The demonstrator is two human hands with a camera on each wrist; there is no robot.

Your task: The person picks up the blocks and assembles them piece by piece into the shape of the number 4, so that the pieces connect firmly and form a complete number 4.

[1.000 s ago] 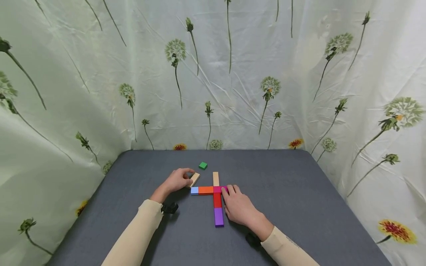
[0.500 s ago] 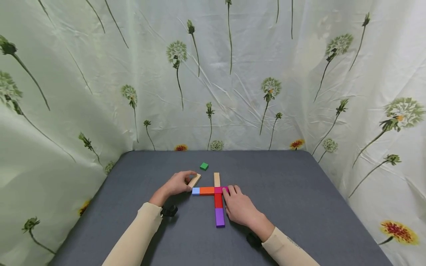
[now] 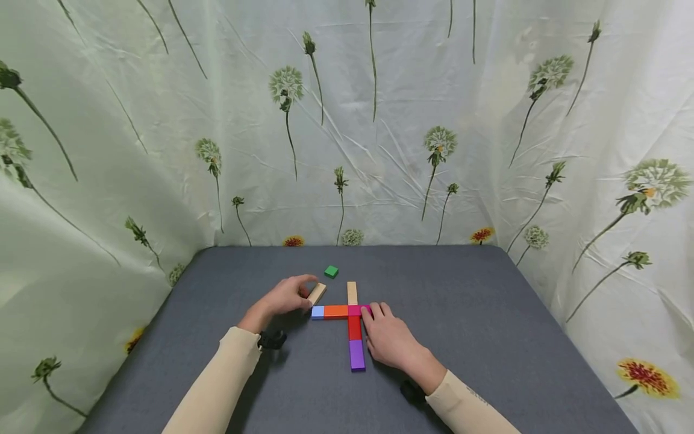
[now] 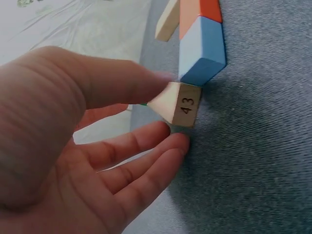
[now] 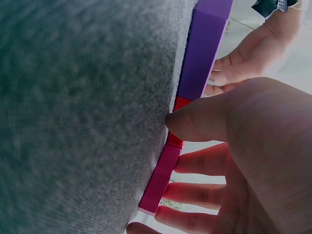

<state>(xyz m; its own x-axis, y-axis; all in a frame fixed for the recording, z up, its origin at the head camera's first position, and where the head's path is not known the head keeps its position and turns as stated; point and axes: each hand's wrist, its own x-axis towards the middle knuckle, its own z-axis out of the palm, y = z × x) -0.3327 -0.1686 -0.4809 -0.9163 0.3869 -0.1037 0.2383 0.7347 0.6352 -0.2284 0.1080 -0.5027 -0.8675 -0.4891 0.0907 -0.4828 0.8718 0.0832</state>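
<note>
My left hand (image 3: 288, 295) is around a plain wooden block (image 3: 317, 293) that lies slanted, its near end by the light blue block (image 3: 317, 313). In the left wrist view the thumb lies close over this wooden block (image 4: 184, 105), marked 43, and the lower fingers are apart from it. My right hand (image 3: 393, 340) rests its fairly straight fingers at the magenta block (image 5: 160, 178), with the thumb beside the red block (image 3: 355, 328). Orange (image 3: 336, 311), red and purple (image 3: 357, 355) blocks join the magenta and blue ones in a cross.
Another plain wooden block (image 3: 352, 293) forms the cross's far arm. A small green block (image 3: 331, 272) lies farther back on the grey table (image 3: 488, 337). A flower-printed curtain (image 3: 379, 150) hangs behind and along both sides.
The left hand has drawn slightly left and its fingers have loosened from the slanted wooden block, which has barely shifted. My right hand stays in place.
</note>
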